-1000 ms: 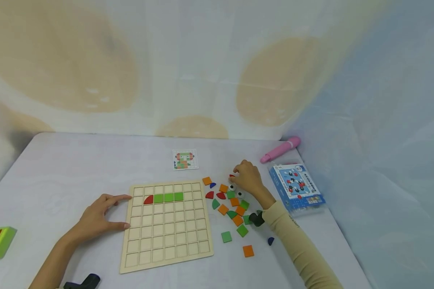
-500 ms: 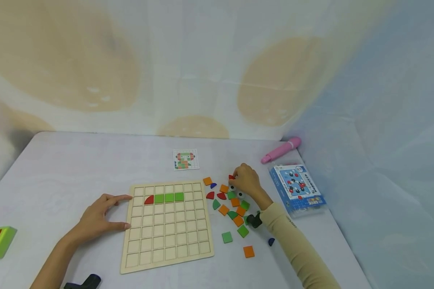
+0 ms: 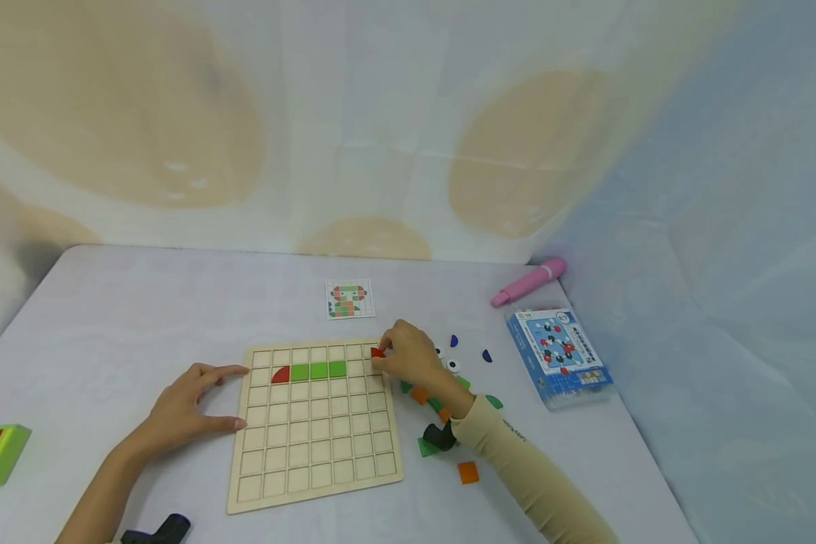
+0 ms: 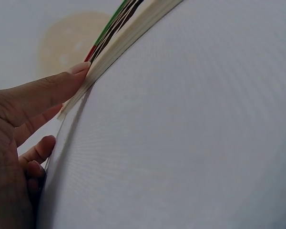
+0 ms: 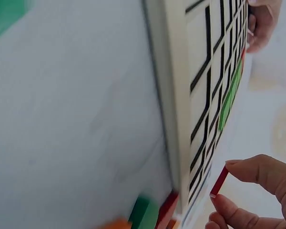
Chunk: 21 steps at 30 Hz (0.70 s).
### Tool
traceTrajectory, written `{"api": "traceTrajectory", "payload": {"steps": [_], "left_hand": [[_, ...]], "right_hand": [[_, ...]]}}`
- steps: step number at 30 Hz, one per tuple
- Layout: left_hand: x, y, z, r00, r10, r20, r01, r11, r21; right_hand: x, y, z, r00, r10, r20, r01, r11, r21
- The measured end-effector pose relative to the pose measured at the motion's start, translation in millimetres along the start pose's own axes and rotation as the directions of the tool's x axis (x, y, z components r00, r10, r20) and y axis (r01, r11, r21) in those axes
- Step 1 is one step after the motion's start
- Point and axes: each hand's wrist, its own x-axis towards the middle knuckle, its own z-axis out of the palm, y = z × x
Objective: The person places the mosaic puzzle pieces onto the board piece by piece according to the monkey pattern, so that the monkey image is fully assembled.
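Pinching a red piece (image 3: 377,353) between thumb and finger of the right hand (image 3: 413,358), holding it at the one o'clock corner of the wooden board (image 3: 319,428). Touching the board's nine-to-ten o'clock edge with released, spread fingers of the left hand (image 3: 185,404). Seeing a red quarter-circle (image 3: 281,375) at eleven and three green squares (image 3: 319,370) at twelve; farther out, a pattern card (image 3: 350,299) at twelve.

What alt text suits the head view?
A right hand pinches a red piece at a wooden grid board's far right corner; a left hand touches its left edge. Another red piece and three green pieces form a row on the board. Loose pieces lie beside it.
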Motion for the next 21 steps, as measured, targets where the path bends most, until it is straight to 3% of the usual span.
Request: {"api": "traceTrajectory", "payload": {"steps": [13,21], "left_hand": [[-0.4,1.2,-0.4,1.0,0.0,-0.012,0.0,1.0,-0.004],[-0.9,1.1,-0.2,1.0,0.012,-0.025,-0.013,1.0,-0.005]], "right_hand": [[9.9,-24,26,0.999,-0.03,0.032,0.035,0.987,-0.157],[10.0,-26,26,0.997,-0.041,0.065,0.049,0.99,-0.13]]}}
